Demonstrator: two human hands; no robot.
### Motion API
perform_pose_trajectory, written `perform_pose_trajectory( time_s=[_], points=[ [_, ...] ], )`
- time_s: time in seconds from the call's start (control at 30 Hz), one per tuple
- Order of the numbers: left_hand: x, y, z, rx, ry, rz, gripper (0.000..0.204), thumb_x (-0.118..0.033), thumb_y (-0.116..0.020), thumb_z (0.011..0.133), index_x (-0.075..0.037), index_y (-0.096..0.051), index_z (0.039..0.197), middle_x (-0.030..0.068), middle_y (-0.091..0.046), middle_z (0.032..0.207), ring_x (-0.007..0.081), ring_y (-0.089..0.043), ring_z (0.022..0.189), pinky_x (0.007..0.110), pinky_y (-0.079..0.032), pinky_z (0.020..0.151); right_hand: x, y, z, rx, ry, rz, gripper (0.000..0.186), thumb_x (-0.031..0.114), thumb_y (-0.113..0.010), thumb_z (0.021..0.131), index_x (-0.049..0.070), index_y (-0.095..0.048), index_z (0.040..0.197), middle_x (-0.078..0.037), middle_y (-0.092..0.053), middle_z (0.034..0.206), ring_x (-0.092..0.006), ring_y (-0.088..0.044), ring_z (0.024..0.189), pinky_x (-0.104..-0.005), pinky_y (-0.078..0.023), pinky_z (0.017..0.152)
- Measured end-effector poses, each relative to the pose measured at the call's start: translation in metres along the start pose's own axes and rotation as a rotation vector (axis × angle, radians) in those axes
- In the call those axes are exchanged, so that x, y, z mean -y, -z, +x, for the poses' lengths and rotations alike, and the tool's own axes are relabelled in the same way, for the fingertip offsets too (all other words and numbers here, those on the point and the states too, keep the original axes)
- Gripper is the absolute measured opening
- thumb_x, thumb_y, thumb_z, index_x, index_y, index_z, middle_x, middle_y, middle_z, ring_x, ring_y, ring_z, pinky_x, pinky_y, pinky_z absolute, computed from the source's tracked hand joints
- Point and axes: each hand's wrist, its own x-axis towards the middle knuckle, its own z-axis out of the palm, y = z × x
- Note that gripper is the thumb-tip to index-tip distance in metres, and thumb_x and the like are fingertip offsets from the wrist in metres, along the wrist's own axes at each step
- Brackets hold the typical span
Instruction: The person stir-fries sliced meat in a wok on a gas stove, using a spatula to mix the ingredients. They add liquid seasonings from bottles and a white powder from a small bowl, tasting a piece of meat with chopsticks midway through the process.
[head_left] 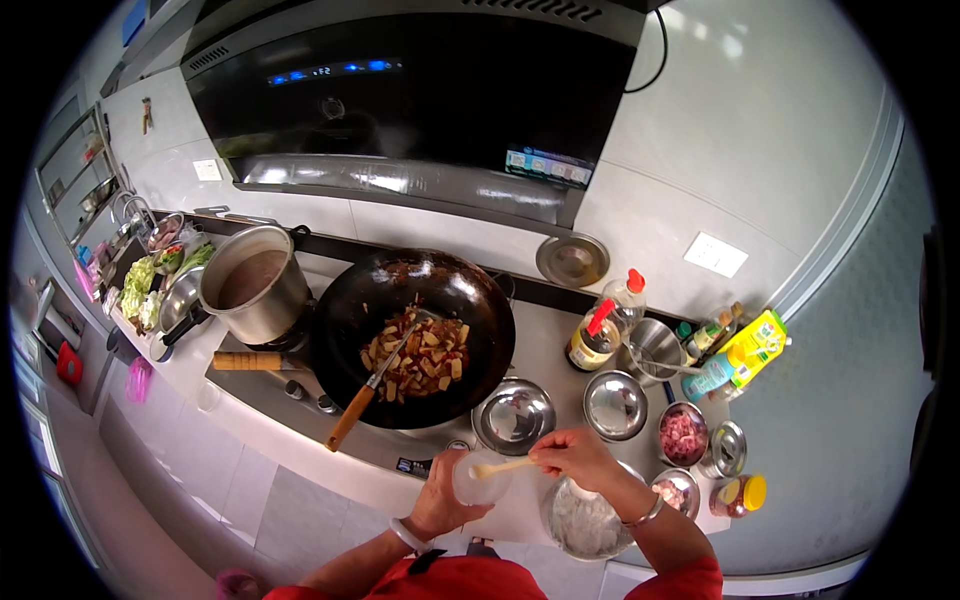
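Note:
My left hand is wrapped round a small translucent white bowl, held at the counter's front edge. In my right hand is a pale spoon, its tip inside the bowl; what lies in the bowl is hard to make out. Beyond the hands a black wok sits on the stove, holding browned chunks of food. A spatula with a wooden handle leans in the wok. Below my right wrist stands a metal basin with whitish contents.
A tall metal pot stands left of the wok. Metal bowls lie right of it, one holding raw meat. Farther right are red-capped bottles, a yellow package and a yellow-lidded jar. A black range hood hangs above.

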Motion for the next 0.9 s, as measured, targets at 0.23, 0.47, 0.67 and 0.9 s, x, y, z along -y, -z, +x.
perform_pose_trajectory(
  time_s=[0.23, 0.47, 0.67, 0.9],
  points=[
    [0.002, 0.012, -0.027, -0.010, 0.138, -0.057, 0.086, -0.019, -0.085, 0.056, -0.001, -0.038, 0.126, 0.0206, -0.047, 0.119, 0.0382, -0.046, 0.111, 0.042, -0.040, 0.095, 0.049, 0.000, 0.068, -0.029, 0.136, 0.122, 0.011, 0.005, -0.065, 0.078, -0.006, -0.066, 0.081, -0.004, -0.058, 0.063, -0.0086, -0.050, 0.053, -0.0218, -0.041, 0.051],
    [0.009, 0.010, -0.048, 0.005, 0.135, -0.071, 0.086, -0.024, -0.086, 0.056, -0.001, -0.040, 0.125, 0.0211, -0.048, 0.117, 0.0381, -0.049, 0.109, 0.043, -0.043, 0.092, 0.055, -0.013, 0.166, -0.180, 0.175, -0.002, 0.011, 0.004, -0.067, 0.075, -0.005, -0.065, 0.081, -0.006, -0.060, 0.065, -0.0096, -0.053, 0.052, -0.0215, -0.043, 0.049],
    [0.014, 0.003, -0.048, 0.020, 0.140, -0.082, 0.088, -0.025, -0.087, 0.056, -0.001, -0.039, 0.126, 0.0212, -0.047, 0.119, 0.0380, -0.048, 0.111, 0.043, -0.042, 0.094, 0.058, -0.004, 0.160, -0.102, 0.167, 0.104, 0.011, 0.004, -0.068, 0.073, -0.005, -0.065, 0.078, -0.005, -0.059, 0.062, -0.0101, -0.052, 0.050, -0.0217, -0.038, 0.045],
    [0.034, -0.025, -0.043, -0.001, 0.236, -0.178, 0.088, -0.024, -0.087, 0.055, -0.002, -0.040, 0.125, 0.0192, -0.047, 0.116, 0.0348, -0.049, 0.111, 0.040, -0.043, 0.094, 0.008, 0.015, 0.042, 0.000, 0.025, -0.202, 0.014, 0.012, -0.067, 0.080, -0.002, -0.069, 0.084, -0.003, -0.063, 0.065, -0.0092, -0.057, 0.055, -0.0241, -0.044, 0.049]
  ],
)
